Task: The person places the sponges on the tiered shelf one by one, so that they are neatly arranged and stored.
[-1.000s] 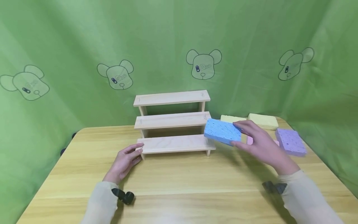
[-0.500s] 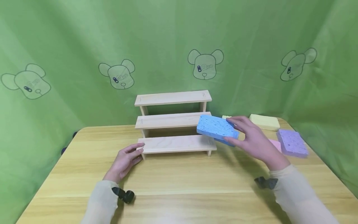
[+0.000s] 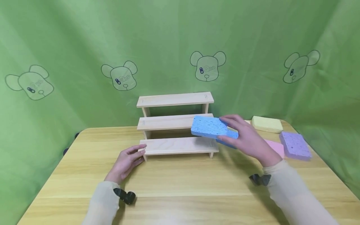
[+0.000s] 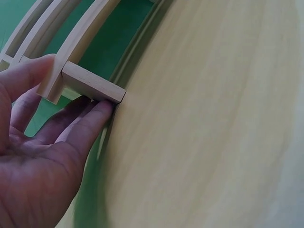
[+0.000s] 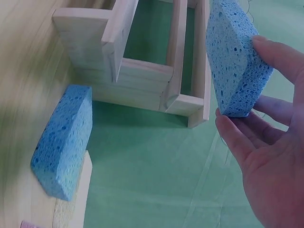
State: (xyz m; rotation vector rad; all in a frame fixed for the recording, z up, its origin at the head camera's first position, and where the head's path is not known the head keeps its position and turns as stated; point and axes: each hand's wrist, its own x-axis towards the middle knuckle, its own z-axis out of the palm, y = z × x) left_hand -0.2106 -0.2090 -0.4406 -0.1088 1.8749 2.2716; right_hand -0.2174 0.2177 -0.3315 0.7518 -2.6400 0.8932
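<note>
A three-tier wooden step shelf (image 3: 177, 145) stands on the table. My left hand (image 3: 125, 163) grips the left end of its lowest tier; in the left wrist view the thumb lies on the board and a finger (image 4: 90, 124) touches the leg. My right hand (image 3: 250, 140) pinches a blue sponge (image 3: 209, 126) by its right end, thumb on one side and fingers on the other. This sponge hangs in the air in front of the shelf's right part, tilted. A second blue sponge (image 5: 64, 137) lies on the table right of the shelf, partly hidden by the hand in the head view.
Right of the shelf lie a pink sponge (image 3: 275, 148), a purple sponge (image 3: 295, 145) and a pale yellow sponge (image 3: 267, 124). Another pale sponge (image 5: 76, 199) is partly hidden behind the second blue one. A green curtain (image 3: 168, 40) hangs behind the wooden table (image 3: 174, 187).
My right hand has carried the blue sponge leftward, from beside the shelf's right end to in front of its right part. My left hand keeps its grip on the shelf.
</note>
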